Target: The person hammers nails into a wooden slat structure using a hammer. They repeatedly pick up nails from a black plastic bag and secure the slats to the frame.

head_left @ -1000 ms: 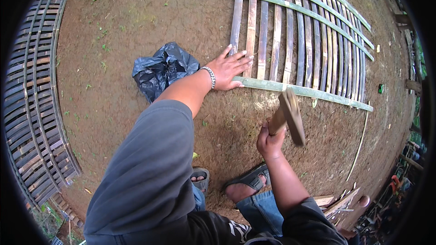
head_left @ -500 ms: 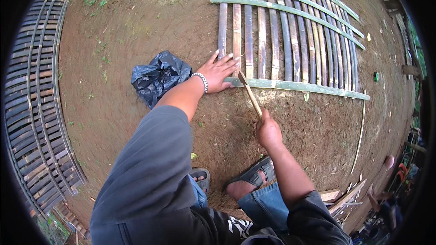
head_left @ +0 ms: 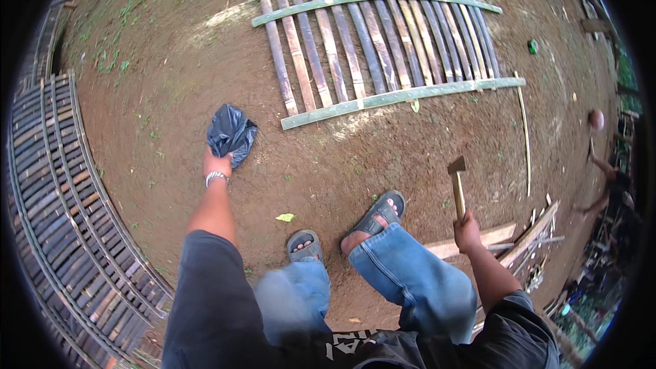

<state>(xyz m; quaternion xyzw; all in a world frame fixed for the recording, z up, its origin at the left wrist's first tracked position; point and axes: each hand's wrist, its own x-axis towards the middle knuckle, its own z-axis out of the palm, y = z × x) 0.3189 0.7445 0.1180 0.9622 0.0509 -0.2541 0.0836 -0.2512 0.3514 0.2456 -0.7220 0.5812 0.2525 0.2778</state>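
My left hand [head_left: 217, 163] is closed on a crumpled black plastic bag [head_left: 231, 135] and holds it just above the dirt, left of the slat panel. A silver bracelet sits on that wrist. My right hand [head_left: 467, 229] grips the wooden handle of a hammer [head_left: 456, 184], its metal head pointing up and away from me. A bamboo slat panel [head_left: 383, 48] with green cross strips lies flat on the ground ahead, apart from both hands. My feet in grey sandals [head_left: 374, 217] stand on the dirt below it.
A second dark slat panel [head_left: 61, 212] lies along the left. Loose wooden boards and offcuts [head_left: 526, 236] pile at the right near my right hand. A thin bamboo strip [head_left: 525, 137] lies right of the panel. Another person's arm [head_left: 601, 164] shows at the far right edge.
I have risen from a crouch. My left hand left the panel's lower edge and took hold of the black bag. My right hand swung the hammer away to the right.
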